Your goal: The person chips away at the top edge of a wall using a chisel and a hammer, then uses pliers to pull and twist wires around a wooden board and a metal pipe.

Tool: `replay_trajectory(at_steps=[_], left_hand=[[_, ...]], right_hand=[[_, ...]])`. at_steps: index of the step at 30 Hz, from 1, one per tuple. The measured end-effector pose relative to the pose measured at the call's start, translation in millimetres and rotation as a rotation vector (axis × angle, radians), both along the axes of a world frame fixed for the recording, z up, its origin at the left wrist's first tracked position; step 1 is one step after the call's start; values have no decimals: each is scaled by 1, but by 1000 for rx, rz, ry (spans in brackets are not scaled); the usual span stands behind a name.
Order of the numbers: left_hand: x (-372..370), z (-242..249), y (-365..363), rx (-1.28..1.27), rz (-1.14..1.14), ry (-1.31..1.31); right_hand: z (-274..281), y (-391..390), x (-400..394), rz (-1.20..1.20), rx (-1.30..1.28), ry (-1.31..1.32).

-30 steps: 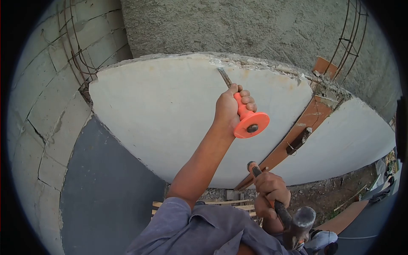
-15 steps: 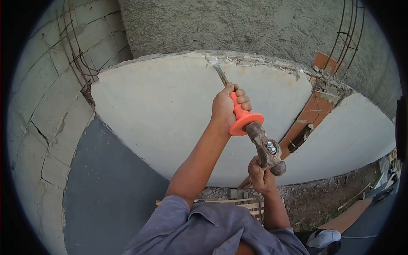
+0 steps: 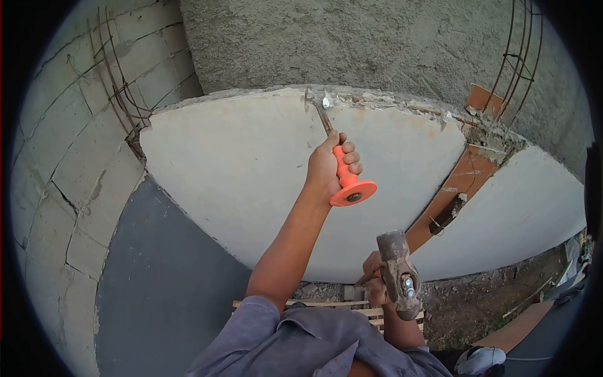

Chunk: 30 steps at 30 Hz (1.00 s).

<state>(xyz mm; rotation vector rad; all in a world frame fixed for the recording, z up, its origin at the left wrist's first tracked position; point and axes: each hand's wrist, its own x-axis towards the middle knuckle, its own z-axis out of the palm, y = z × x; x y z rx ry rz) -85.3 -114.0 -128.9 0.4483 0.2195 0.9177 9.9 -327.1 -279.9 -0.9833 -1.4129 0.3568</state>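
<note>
My left hand (image 3: 326, 164) is wrapped around the orange grip of a chisel (image 3: 345, 169), which has a round hand guard at its lower end. The chisel's steel tip meets the broken top edge of a white plastered wall (image 3: 232, 151), where a small pale chip (image 3: 327, 100) shows. Below the guard, my right hand (image 3: 375, 279) is closed on the handle of a hammer (image 3: 397, 270). The hammer's worn metal head is apart from the chisel's struck end and partly covers my right hand.
A rough grey wall (image 3: 314, 44) rises behind the broken edge. Rebar sticks up at left (image 3: 116, 81) and right (image 3: 520, 63). An orange-brown board (image 3: 453, 182) stands in a gap of the white wall. Wooden slats (image 3: 342, 305) and soil lie below.
The hammer has come away from the chisel's end, moving down and back toward my body with my right hand. My left hand still holds the chisel at the wall's edge.
</note>
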Motion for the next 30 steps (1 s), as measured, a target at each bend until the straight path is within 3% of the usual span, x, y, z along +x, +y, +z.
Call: replay_trajectory(at_steps=[3,6,7,11,14,17,20,22,23,26,29,30], left_hand=[[-10,-8,-7,99,-12,255],[-24,-33,-26,434,-130,561],[-24,-41,-33,451,-114,570],[-24,-21,-29,376,189,479],[-26,-18,4,392,187,689],[-32,-52,-14,570,-76,949],[-53,-115,-47,370,-108,914],[-81,-161,-67,112,26,855],[-102,-182,-77,-22,73,861],[-169,-236,-112,-389,279,849],[-238,-294,-162,-649,459,781],[-256,-306,-182,-718,492,736]], right_hand=[[2,-4,5,-75,200,-160],[-32,-22,16,-107,29,30],[-61,-35,21,-147,-144,192],[-61,-38,39,-38,-214,51],[-66,-38,46,-48,-191,36],[-43,-41,40,54,-280,310],[-56,-41,48,-39,-411,412],[-93,-48,72,-134,-591,337],[-84,-49,70,-198,-792,340],[-162,-65,101,-350,-1061,53],[-229,-91,111,-337,-1360,204],[-279,-110,121,-330,-1369,201]])
